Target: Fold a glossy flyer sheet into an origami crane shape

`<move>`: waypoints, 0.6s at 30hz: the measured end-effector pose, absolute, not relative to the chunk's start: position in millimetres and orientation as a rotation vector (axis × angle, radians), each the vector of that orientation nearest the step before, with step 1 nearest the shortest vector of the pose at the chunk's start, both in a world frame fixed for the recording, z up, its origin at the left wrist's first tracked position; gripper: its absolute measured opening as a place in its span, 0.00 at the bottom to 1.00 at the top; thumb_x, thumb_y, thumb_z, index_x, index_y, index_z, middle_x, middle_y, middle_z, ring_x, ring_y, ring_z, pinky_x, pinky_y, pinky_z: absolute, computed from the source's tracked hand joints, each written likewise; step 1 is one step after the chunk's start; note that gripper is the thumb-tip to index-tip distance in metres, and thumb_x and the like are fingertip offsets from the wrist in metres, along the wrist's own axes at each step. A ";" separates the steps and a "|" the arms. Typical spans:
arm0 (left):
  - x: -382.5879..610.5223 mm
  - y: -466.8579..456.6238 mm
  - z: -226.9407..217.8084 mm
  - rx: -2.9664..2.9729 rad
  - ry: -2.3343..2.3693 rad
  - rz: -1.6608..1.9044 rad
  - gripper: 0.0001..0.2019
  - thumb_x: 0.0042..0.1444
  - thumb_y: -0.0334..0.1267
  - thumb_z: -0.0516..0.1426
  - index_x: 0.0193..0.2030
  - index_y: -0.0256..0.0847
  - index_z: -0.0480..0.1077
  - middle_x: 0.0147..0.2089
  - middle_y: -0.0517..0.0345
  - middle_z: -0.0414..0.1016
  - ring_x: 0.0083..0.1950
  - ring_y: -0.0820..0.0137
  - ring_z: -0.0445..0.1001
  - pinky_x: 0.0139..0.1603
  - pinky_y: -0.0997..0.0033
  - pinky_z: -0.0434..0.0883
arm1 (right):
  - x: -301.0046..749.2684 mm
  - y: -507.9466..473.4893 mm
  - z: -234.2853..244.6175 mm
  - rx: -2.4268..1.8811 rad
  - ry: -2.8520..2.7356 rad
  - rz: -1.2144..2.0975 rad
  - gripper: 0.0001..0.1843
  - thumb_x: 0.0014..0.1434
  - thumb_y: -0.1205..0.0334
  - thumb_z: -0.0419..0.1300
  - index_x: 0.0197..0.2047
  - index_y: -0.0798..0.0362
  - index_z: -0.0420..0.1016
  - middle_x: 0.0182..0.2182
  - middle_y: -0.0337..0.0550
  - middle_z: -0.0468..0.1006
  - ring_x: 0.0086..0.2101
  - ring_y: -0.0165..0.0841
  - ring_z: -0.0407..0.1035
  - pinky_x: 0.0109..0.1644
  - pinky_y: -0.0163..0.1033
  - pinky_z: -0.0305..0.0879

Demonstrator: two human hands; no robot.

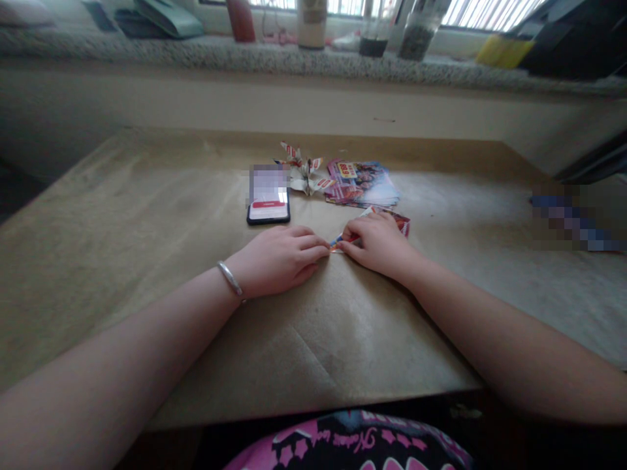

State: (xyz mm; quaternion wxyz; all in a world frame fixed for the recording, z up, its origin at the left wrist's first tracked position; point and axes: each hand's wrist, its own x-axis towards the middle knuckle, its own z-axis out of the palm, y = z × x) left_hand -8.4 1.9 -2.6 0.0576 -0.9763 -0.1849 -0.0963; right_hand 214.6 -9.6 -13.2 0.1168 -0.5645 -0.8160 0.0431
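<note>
A small printed piece of paper [402, 224], apparently folded, lies on the table mostly under my right hand [377, 241]. That hand's fingers are curled and pressed down on it, the thumb near its left tip. My left hand [284, 258], with a silver bangle on the wrist, rests palm down to the left. Its fingers are stretched out, and the fingertips meet the paper's left corner. Much of the paper is hidden, so its full shape cannot be made out.
Beyond my hands stand a phone [268, 212] with a lit screen, folded paper flower-like shapes [307, 179] and a stack of printed leaflets [367, 186]. A blurred blue item [568, 219] lies at the right. Bottles and jars [312, 26] line the stone windowsill [274, 59].
</note>
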 end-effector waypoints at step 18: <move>-20.1 7.5 1.8 -3.029 -0.534 -0.303 0.15 0.65 0.35 0.49 0.52 0.40 0.74 0.53 0.52 0.78 0.52 0.65 0.75 0.52 0.64 0.74 | 215.6 -8.3 -15.9 -1.636 -2.388 0.148 0.10 0.59 0.53 0.60 0.32 0.51 0.74 0.37 0.44 0.81 0.42 0.43 0.70 0.56 0.53 0.52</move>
